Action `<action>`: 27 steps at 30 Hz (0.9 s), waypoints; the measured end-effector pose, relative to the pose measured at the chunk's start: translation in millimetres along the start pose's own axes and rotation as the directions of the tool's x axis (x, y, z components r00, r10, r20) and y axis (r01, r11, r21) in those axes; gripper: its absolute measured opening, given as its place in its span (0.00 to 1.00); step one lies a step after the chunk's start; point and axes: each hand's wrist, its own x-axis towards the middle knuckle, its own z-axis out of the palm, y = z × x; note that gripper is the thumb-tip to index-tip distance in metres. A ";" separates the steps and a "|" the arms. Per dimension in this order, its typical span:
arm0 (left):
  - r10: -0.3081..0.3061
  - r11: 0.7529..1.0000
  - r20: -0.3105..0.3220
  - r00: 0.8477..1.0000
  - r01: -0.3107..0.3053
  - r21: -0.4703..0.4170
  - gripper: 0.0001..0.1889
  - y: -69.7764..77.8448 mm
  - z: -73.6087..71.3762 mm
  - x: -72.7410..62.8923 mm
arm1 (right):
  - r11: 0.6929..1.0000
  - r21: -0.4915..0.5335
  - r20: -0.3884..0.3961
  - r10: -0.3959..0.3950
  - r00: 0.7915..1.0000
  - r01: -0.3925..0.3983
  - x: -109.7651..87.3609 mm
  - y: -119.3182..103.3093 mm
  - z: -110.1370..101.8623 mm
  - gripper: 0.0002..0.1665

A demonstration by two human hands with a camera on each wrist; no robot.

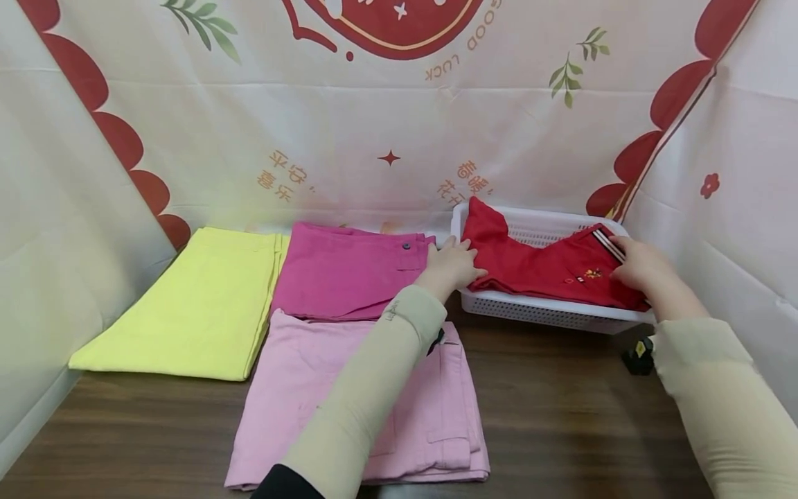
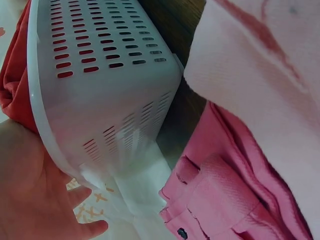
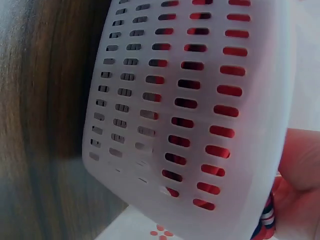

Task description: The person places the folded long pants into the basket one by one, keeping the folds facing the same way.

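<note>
A red garment with a striped trim and a small embroidered motif lies across the white perforated basket, bunched higher at its left end. My left hand is at the basket's left end, fingers spread, touching the garment's edge. In the left wrist view this hand reaches past the rim, the red cloth beside it. At the other end my right hand holds the garment by the striped trim between thumb and fingers. The right wrist view shows only part of this hand, behind the basket rim.
Folded yellow cloth lies at the left on the brown wooden table. Folded magenta trousers sit left of the basket, with folded light pink trousers in front, under my left forearm. A printed curtain hangs close behind.
</note>
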 end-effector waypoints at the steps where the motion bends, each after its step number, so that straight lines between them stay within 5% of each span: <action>1: -0.001 1.000 -0.001 1.000 0.001 0.006 0.31 -0.6 -0.4 -0.4 | 1.000 0.014 -0.007 0.000 1.000 0.000 -0.7 -0.8 0.4 0.50; 4: -0.026 1.000 0.010 1.000 0.025 0.009 0.31 -0.8 -0.9 -1.4 | 1.000 0.024 -0.008 0.008 1.000 -0.007 -3.7 -3.0 1.3 0.51; 14: -0.148 0.982 -0.003 0.989 0.147 0.120 0.30 7.3 2.6 3.6 | 0.981 -0.192 0.082 -0.017 0.996 0.033 -23.2 -13.8 7.1 0.55; 24: -0.238 0.956 0.119 0.964 0.211 0.205 0.27 23.4 -6.8 -2.2 | 0.962 -0.264 0.132 -0.030 0.991 0.064 -28.8 -8.7 12.3 0.57; 27: -0.256 0.947 0.176 0.951 0.210 0.244 0.29 23.6 12.8 33.2 | 0.971 -0.233 0.148 -0.025 0.989 0.059 -9.9 15.6 22.1 0.64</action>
